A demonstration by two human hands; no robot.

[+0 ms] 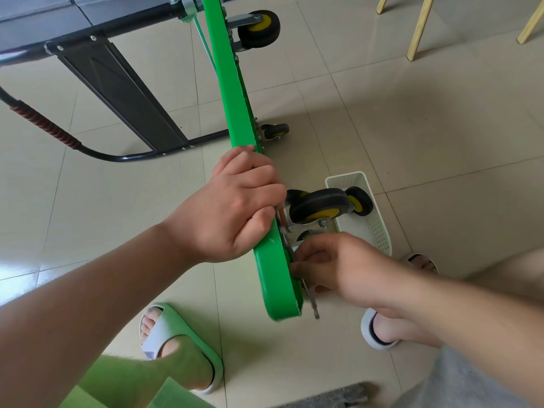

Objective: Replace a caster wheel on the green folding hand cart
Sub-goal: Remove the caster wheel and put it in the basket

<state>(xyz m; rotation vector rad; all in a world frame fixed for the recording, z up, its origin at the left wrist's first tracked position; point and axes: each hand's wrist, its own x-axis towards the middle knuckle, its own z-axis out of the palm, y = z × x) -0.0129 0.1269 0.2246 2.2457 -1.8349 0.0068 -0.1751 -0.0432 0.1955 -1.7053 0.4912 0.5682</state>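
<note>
Caster wheel (pixel 321 206) sits on the underside of the green hand cart (pixel 232 92), which stands on edge on the tiled floor (pixel 441 128). The left hand (pixel 235 207) has its fingers clamped on the deck rim. The right hand (pixel 332 263) has fingers curled round what looks like a wrench (pixel 314 304) at the mounting plate. Probably the bolts are being worked, and the next turn has little swing room beside the white basket (pixel 379 231).

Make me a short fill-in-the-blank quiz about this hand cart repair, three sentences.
The left hand grips the edge of the ____ cart deck.
The right hand holds a wrench near the caster wheel, whose hub is ____.
The ____ basket stands on the floor tiles.
Missing words: green, yellow, white.
</note>
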